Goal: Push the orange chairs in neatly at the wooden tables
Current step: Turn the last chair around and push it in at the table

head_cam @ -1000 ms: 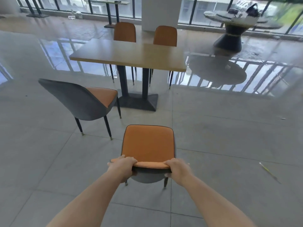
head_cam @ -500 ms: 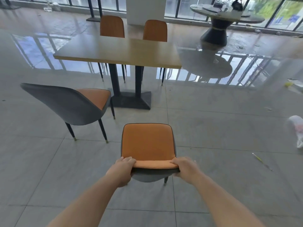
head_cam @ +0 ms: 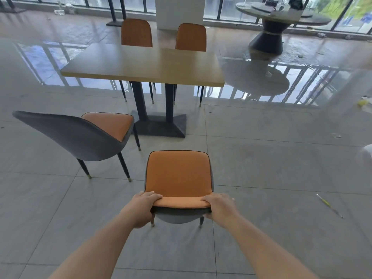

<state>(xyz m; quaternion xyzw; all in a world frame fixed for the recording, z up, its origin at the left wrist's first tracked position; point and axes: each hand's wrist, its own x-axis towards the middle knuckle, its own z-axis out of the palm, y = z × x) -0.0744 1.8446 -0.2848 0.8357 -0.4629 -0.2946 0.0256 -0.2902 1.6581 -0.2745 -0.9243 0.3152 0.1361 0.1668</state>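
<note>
An orange chair point(head_cam: 178, 174) with a grey shell stands on the tiled floor right in front of me, its seat facing the wooden table point(head_cam: 145, 66). My left hand point(head_cam: 143, 208) grips the left end of its backrest top and my right hand point(head_cam: 220, 208) grips the right end. A second orange chair point(head_cam: 84, 135) stands to the left, turned sideways, its seat towards the table's dark base point(head_cam: 161, 125). On the table's far side, two more orange chairs point(head_cam: 136, 33) point(head_cam: 191, 37) are tucked in.
A round dark table point(head_cam: 281, 15) with clutter on it stands at the back right. A white pillar point(head_cam: 179, 11) rises behind the wooden table. A thin stick point(head_cam: 328, 205) and scraps point(head_cam: 362, 102) lie on the floor at right. Windows line the back wall.
The view has drawn closer to the table, and the held chair has moved forward with both hands on its backrest. The sideways chair on the left has stayed put.
</note>
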